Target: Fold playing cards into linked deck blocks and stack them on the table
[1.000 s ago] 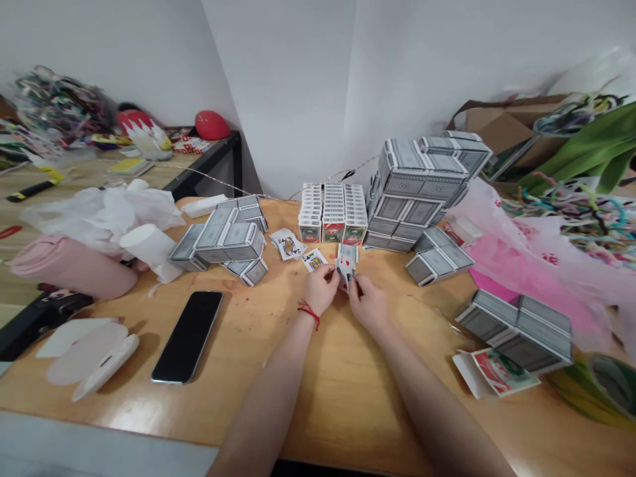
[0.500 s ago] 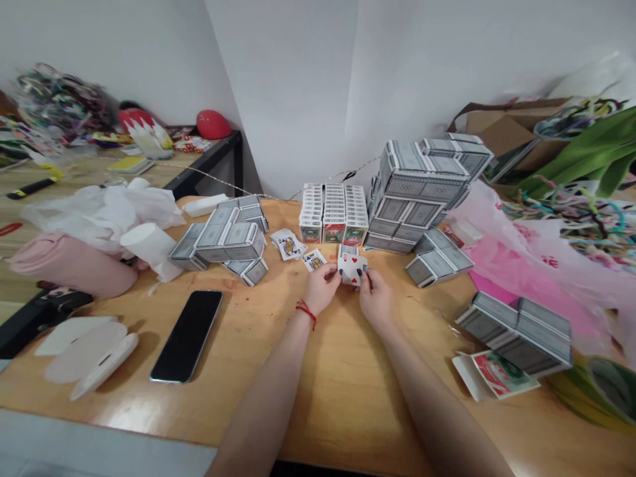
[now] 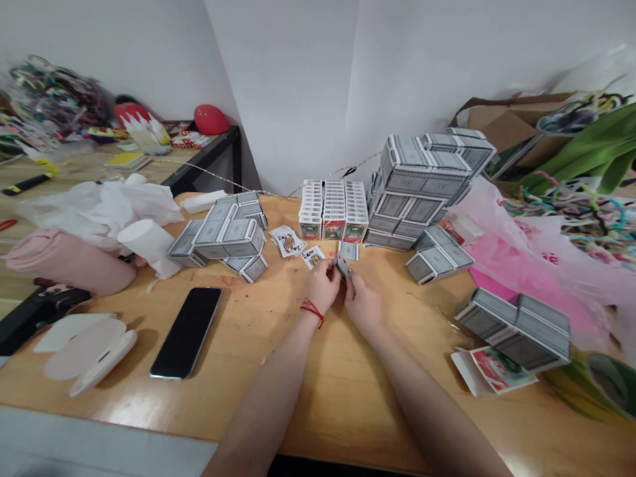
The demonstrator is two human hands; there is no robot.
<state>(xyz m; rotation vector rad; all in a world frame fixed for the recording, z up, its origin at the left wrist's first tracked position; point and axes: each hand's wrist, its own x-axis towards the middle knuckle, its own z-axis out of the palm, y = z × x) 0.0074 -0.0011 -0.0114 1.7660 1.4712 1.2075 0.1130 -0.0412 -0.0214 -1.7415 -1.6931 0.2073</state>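
Note:
Between both hands, a small piece of playing cards point(image 3: 342, 265) is held tilted on edge, so its face is mostly turned away. My left hand point(image 3: 322, 286), with a red string bracelet at the wrist, pinches its left side. My right hand point(image 3: 362, 301) grips its lower right side. Just beyond lies a grey-backed card point(image 3: 348, 250) on the table. A king card point(image 3: 313, 257) rests face up left of it, beside a loose pile of face cards point(image 3: 288, 242). Behind stand rows of card boxes point(image 3: 334, 228) with red and green fronts.
Blocks folded from grey cards stand stacked at the right point(image 3: 422, 189), with a smaller group at the left point(image 3: 223, 232). A black phone point(image 3: 186, 333), a white paper roll point(image 3: 144, 242) and a pink rolled bundle point(image 3: 69, 262) lie left. An opened card box point(image 3: 501, 371) and yellow tape point(image 3: 596, 384) lie right.
The cards, which showed a two of hearts face up, have been turned on edge. My right hand has moved left, closer to my left hand, uncovering more of the grey-backed card behind.

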